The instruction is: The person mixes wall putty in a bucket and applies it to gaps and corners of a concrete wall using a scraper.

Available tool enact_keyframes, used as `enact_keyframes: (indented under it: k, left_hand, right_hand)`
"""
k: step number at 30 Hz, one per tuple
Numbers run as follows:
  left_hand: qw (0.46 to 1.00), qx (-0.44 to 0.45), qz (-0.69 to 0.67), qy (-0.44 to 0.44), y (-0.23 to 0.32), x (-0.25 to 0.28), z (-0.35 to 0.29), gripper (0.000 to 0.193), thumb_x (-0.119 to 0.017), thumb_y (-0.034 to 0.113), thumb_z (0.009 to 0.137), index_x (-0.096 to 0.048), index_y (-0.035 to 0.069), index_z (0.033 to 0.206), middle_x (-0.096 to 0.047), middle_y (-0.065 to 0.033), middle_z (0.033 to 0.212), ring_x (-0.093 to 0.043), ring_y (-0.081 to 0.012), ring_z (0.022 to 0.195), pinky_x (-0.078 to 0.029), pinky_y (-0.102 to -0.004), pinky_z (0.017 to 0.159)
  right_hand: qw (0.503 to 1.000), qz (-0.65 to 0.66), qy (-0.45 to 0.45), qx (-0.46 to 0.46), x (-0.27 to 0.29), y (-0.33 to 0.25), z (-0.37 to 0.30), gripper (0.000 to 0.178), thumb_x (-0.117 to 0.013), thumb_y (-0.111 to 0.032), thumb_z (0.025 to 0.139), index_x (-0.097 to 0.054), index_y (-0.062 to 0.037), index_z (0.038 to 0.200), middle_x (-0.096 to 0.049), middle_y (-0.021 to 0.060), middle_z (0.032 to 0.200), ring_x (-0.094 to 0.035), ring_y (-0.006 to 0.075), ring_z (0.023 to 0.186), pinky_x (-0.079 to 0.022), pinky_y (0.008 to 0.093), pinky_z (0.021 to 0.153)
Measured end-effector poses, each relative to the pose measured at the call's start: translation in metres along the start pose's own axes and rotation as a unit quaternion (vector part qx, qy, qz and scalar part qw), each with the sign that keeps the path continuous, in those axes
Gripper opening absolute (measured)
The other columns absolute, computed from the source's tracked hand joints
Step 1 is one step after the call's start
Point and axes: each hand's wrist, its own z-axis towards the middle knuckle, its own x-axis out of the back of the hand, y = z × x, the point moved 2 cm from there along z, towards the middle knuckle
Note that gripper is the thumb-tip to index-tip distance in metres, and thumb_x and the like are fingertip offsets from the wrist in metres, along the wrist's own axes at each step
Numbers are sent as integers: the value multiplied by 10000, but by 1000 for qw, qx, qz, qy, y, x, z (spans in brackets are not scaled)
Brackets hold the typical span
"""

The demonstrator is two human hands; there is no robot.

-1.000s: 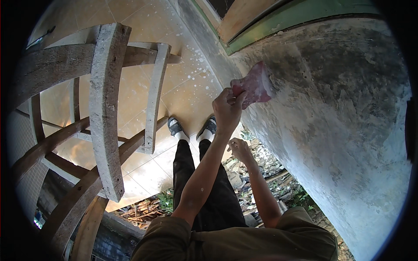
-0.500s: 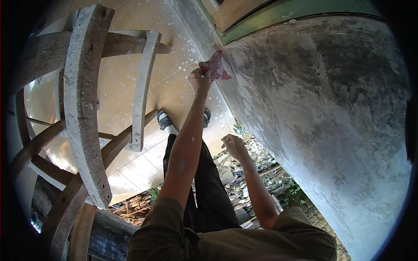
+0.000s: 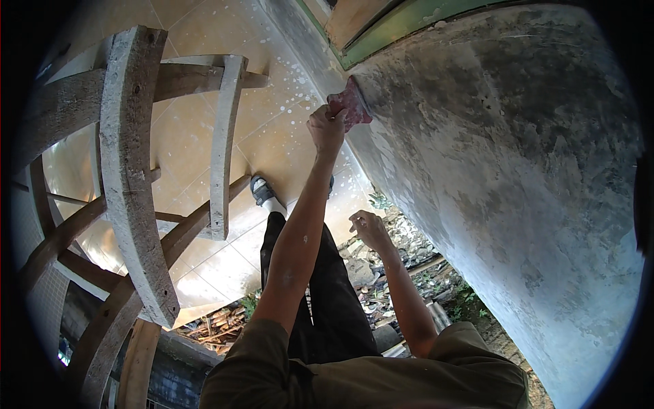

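Note:
My left hand [image 3: 328,128] reaches far forward, its fingers closed on a flat, dark red scraper-like piece [image 3: 350,106] with pointed corners and pale smudges. One long edge of this piece lies against the grey plastered wall [image 3: 477,170], low beneath a green frame. What the piece is made of cannot be told. My right hand [image 3: 371,230] hangs nearer to me, beside the wall. Its fingers are loosely bent and apart, with nothing seen in them.
Rough timber scaffolding [image 3: 129,170] stands close on my left. Paint-spotted tan tiles [image 3: 194,136] lie under my sandalled feet. Nearer are rubble [image 3: 361,273] and a pile of wood scraps [image 3: 216,328]. A green frame [image 3: 415,31] edges the wall at the far right.
My left hand has moved slightly right along with the red piece, which now sits closer against the wall. My right hand has barely moved. The view has shifted a little.

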Motion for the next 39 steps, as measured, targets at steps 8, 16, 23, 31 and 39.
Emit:
enact_keyframes:
  k: [8, 16, 23, 31, 39]
  left_hand:
    - [999, -9, -35, -36, 59, 23, -27, 157, -751, 87, 716, -632, -10, 752, -655, -157, 665, -658, -282, 599, -490, -354, 571]
    - [985, -7, -146, -87, 120, 42, -63, 147, -699, 56, 784, -617, -59, 824, -686, -167, 766, -688, -206, 652, -520, -289, 578]
    - [967, 46, -236, -82, 89, 58, -47, 137, -698, 67, 796, -610, -37, 791, -676, -151, 722, -670, -201, 605, -497, -283, 536]
    - [979, 54, -176, -83, 43, -21, -13, 154, -743, 91, 724, -641, -17, 766, -667, -120, 689, -662, -216, 653, -499, -326, 592]
    - [994, 107, 10, 17, -55, -8, 6, 238, -803, 162, 635, -642, -4, 689, -649, -140, 656, -637, -290, 592, -495, -374, 585]
  right_hand:
    - [1000, 18, -2, 17, 2, -15, -5, 133, -518, -101, 864, -605, -23, 926, -681, 126, 723, -686, 253, 709, -528, 366, 678]
    - [992, -52, 50, 105, 9, -32, -8, 126, -534, -86, 850, -602, -13, 927, -675, 135, 701, -682, 264, 697, -524, 370, 680]
    - [998, -4, 7, 55, 6, -40, -5, 129, -541, -88, 858, -608, -4, 929, -681, 137, 730, -686, 258, 698, -528, 357, 671]
    - [1000, 2, 2, 26, 3, -36, -6, 135, -517, -96, 859, -609, -18, 920, -683, 129, 728, -687, 259, 713, -525, 371, 694]
    - [999, 4, 23, 37, 9, -18, -10, 164, -516, -114, 866, -614, -7, 942, -682, 144, 731, -687, 266, 721, -521, 367, 681]
